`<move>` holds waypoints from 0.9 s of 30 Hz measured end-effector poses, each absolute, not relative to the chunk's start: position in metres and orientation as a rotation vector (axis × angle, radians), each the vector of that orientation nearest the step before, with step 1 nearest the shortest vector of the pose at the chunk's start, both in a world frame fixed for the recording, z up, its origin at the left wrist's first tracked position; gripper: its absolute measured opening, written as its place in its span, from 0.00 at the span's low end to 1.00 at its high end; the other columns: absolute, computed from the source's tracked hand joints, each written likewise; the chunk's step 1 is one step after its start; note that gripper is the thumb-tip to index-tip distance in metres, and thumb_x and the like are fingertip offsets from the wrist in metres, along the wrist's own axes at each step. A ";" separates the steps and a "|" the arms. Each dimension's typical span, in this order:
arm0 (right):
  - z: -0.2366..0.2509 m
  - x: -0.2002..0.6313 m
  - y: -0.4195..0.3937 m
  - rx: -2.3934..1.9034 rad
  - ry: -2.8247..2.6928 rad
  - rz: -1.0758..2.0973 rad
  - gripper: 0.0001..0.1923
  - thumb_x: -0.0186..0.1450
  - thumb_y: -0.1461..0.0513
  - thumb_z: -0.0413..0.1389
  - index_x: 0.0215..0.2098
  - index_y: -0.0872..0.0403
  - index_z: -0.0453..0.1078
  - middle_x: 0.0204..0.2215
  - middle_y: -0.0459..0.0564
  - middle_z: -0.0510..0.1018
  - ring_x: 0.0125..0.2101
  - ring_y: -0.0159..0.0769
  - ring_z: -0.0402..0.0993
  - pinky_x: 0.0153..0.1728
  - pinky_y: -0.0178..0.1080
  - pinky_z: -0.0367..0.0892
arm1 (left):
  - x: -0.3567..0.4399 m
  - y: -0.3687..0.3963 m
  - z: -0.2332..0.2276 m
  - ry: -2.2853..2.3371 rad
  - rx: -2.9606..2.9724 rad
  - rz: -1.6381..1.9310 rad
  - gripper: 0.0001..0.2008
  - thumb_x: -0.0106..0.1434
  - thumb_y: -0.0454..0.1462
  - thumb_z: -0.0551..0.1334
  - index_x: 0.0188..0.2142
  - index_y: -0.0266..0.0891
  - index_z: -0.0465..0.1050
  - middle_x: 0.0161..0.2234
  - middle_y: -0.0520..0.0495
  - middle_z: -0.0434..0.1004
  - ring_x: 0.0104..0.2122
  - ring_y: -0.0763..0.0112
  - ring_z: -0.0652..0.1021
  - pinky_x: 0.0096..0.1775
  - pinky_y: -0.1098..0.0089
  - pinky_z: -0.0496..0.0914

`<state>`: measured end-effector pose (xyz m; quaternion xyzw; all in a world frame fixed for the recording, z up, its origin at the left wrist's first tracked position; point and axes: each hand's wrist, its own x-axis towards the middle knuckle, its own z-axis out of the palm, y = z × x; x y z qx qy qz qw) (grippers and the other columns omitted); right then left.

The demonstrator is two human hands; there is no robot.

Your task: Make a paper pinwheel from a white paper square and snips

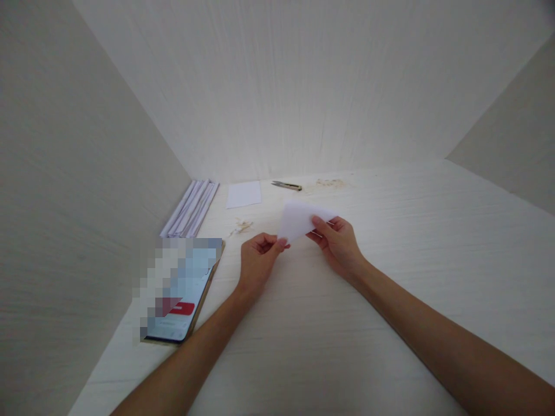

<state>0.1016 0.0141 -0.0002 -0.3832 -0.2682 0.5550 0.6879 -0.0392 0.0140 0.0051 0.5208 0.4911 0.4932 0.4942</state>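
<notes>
Pinching paper [296, 222] at lower corner with left hand [256, 259], along right side with right hand [341, 245]. Apparently at folding; next, likely align edges before creasing.

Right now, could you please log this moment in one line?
left hand: pinching paper near corner; right hand: gripping same paper; nearby: scissors, phone

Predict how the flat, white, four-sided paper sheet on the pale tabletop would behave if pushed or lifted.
The sheet would probably slide, since it lies flat with nothing on it. Lifted by one corner, it may droop, as it looks thin.
</notes>
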 end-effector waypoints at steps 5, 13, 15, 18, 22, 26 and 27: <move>0.000 0.100 0.014 -0.892 -0.601 1.184 0.12 0.42 0.59 0.64 0.24 0.56 0.71 0.25 0.46 0.77 0.28 0.33 0.73 0.36 0.42 0.70 | -0.039 0.014 0.006 1.138 1.277 1.154 0.08 0.45 0.39 0.64 0.19 0.36 0.70 0.20 0.51 0.74 0.25 0.72 0.74 0.34 0.70 0.67; -0.004 0.095 0.010 -0.955 -0.741 1.240 0.10 0.45 0.59 0.63 0.23 0.57 0.72 0.22 0.47 0.77 0.24 0.32 0.72 0.31 0.40 0.71 | -0.040 0.016 0.003 1.099 1.189 1.131 0.10 0.46 0.41 0.64 0.27 0.36 0.75 0.25 0.51 0.76 0.26 0.73 0.72 0.31 0.71 0.65; -0.005 0.094 0.009 -0.959 -0.746 1.239 0.09 0.45 0.60 0.63 0.22 0.57 0.72 0.22 0.47 0.77 0.24 0.31 0.72 0.31 0.40 0.71 | -0.041 0.018 0.000 1.091 1.148 1.143 0.10 0.45 0.41 0.65 0.25 0.36 0.74 0.23 0.51 0.75 0.24 0.74 0.71 0.30 0.72 0.65; -0.004 0.094 0.010 -0.961 -0.725 1.238 0.09 0.45 0.60 0.63 0.22 0.57 0.72 0.22 0.47 0.77 0.24 0.31 0.72 0.31 0.39 0.71 | -0.042 0.019 -0.003 1.032 1.092 1.136 0.08 0.43 0.39 0.66 0.22 0.36 0.74 0.22 0.52 0.74 0.23 0.76 0.71 0.30 0.72 0.65; -0.003 0.094 0.010 -0.967 -0.710 1.242 0.09 0.44 0.61 0.63 0.22 0.57 0.72 0.22 0.46 0.77 0.24 0.30 0.72 0.30 0.36 0.71 | -0.042 0.020 -0.003 0.991 1.018 1.065 0.09 0.41 0.38 0.67 0.23 0.35 0.74 0.22 0.50 0.74 0.23 0.74 0.71 0.31 0.70 0.65; -0.002 0.094 0.010 -0.985 -0.691 1.236 0.10 0.42 0.61 0.64 0.22 0.57 0.72 0.21 0.46 0.77 0.23 0.29 0.72 0.27 0.34 0.70 | -0.042 0.021 -0.005 0.995 1.024 1.073 0.09 0.41 0.38 0.67 0.22 0.35 0.74 0.21 0.51 0.73 0.23 0.74 0.71 0.31 0.69 0.65; -0.002 0.093 0.010 -0.987 -0.690 1.235 0.10 0.42 0.61 0.64 0.22 0.57 0.72 0.21 0.46 0.77 0.23 0.29 0.71 0.26 0.34 0.70 | -0.042 0.021 -0.006 0.999 1.029 1.080 0.09 0.41 0.38 0.67 0.22 0.35 0.74 0.20 0.51 0.73 0.23 0.74 0.71 0.31 0.70 0.65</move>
